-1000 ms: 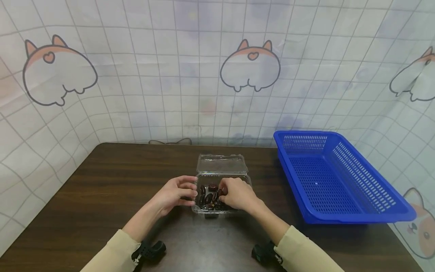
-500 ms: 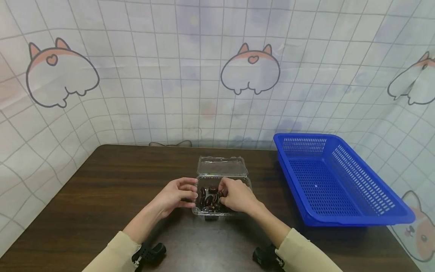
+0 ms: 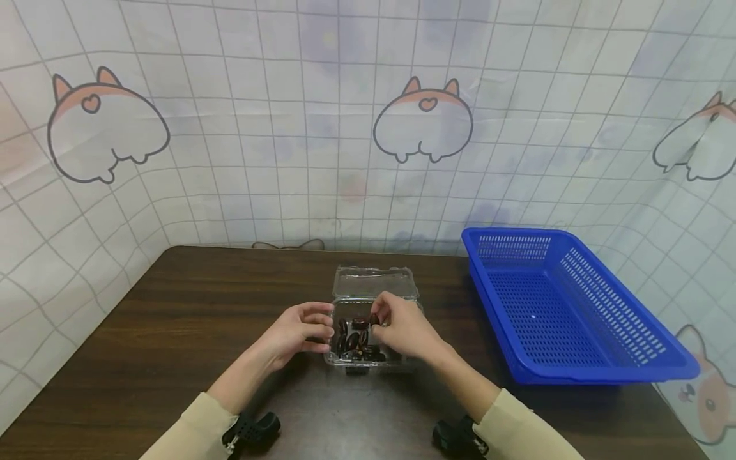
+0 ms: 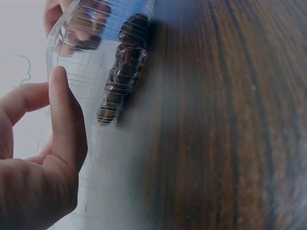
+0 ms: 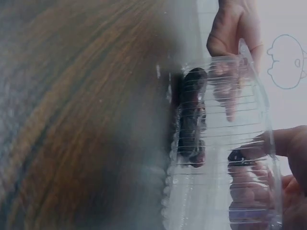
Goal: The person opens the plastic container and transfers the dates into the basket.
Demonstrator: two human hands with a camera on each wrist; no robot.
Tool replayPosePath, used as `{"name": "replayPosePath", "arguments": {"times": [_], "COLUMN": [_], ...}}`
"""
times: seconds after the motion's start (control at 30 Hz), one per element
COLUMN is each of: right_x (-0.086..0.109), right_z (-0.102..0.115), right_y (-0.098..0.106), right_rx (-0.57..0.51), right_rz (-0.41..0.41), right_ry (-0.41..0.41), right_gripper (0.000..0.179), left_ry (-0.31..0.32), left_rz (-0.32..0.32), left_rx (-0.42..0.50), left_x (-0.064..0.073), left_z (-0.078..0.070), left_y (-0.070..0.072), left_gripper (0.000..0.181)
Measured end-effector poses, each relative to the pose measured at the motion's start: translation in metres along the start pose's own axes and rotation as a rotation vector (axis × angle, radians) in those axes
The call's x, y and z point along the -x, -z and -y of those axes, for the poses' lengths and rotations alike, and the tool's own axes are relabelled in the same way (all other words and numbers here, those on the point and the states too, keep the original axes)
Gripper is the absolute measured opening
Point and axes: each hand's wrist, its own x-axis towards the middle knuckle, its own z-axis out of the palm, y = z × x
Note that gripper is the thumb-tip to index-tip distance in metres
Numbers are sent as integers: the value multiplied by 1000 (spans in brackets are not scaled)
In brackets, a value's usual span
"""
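Right hand (image 3: 404, 327) pinches a dark piece (image 3: 375, 319) above the right end of the pile (image 3: 352, 340), left hand (image 3: 298, 332) spread against the clear box (image 5: 201, 199)

Right of my left hand (image 3: 299, 332), which touches a clear hinged plastic box (image 3: 368, 365), my right hand (image 3: 405, 327) pinches a glossy dark-brown oval piece (image 3: 374, 319).

Just below the head view's centre, the person's bare right hand (image 3: 405, 327) has risen slightly, pinching a glossy, dark-brown oval piece (image 3: 374, 319) and uncovering more of the similar dark pieces (image 3: 372, 353) below.
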Motion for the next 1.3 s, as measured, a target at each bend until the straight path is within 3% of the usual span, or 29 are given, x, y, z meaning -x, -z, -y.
{"name": "replayPosePath", "arguments": {"times": [0.53,1.3], "right_x": [19,48], "right_z": [2,-2], "right_y": [22,57], "right_rx": [-192,-209], "right_rz": [-21,-91], "right_ry": [-95,-76], "right_gripper": [19,21], "left_ry": [-16,-16], "left_rz": [42,50], "left_rx": [15,39], "left_x": [2,1], "left_z": [2,4], "left_y": [3,2], "left_gripper": [51,53]}}
